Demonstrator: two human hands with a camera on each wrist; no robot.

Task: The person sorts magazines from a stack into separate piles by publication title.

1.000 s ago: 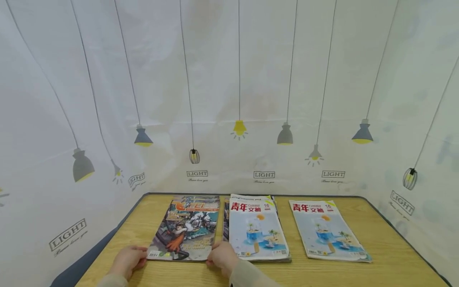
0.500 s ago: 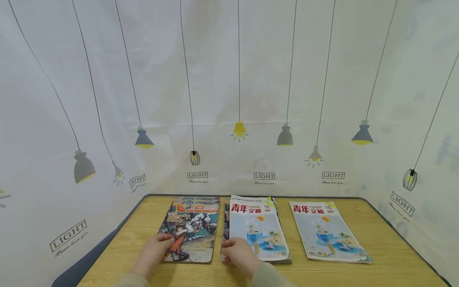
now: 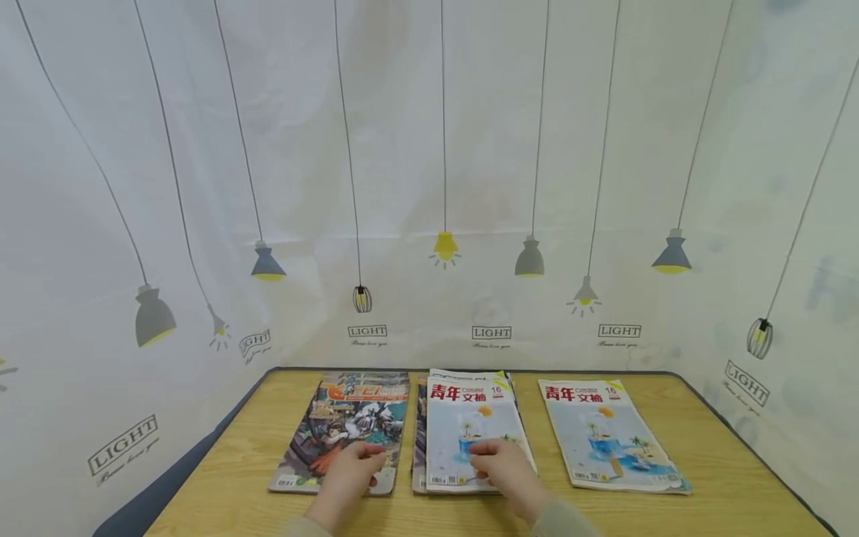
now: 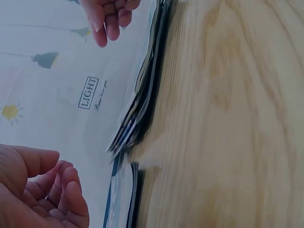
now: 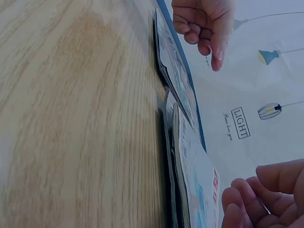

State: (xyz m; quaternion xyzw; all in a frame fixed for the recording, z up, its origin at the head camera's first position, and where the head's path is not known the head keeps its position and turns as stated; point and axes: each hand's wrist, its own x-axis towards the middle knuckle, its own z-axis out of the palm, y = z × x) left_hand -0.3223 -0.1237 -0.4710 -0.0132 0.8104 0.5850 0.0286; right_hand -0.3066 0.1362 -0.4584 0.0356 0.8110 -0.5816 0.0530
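In the head view, my left hand (image 3: 349,477) hovers over the lower right part of a comic-style magazine (image 3: 359,418) with an orange title, on the left. My right hand (image 3: 506,470) is over the lower part of the middle pile, topped by a pale blue magazine (image 3: 450,432) with red lettering. A darker magazine (image 3: 419,466) peeks out from under its left side. Both wrist views show loosely bent fingers, with nothing held in the left hand (image 4: 45,190) or the right hand (image 5: 270,199). The hands are raised above the magazines.
A second pale blue magazine (image 3: 607,440) lies to the right with its lower corner slightly lifted. All the piles rest on a wooden table (image 3: 731,477). A white sheet (image 3: 429,149) printed with hanging lamps encloses the back and sides.
Both hands have left the sides of the left magazine and moved to the right. My left hand is now over that magazine, my right over the middle pile. The magazines look unmoved.
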